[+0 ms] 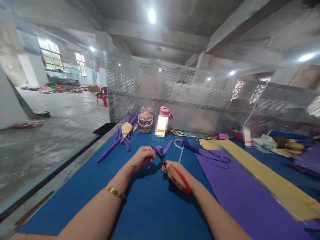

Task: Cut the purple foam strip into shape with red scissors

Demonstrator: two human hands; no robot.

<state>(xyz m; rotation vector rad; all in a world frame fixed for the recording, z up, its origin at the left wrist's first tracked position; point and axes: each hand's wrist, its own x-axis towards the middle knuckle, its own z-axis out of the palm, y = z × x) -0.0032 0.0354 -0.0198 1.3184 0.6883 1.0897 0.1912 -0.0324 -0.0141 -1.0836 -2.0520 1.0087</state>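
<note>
My left hand pinches a strip of purple foam above the blue table. My right hand grips red-handled scissors, whose dark blades point up and left into the strip. A gold bangle sits on my left wrist. Both hands hover over the table's middle.
A wide purple sheet and a tan sheet lie to the right. Purple foam stems, a pink helmet-shaped bottle, a pink cup and a glue gun stand at the back before a perforated metal screen. Bare concrete floor lies left.
</note>
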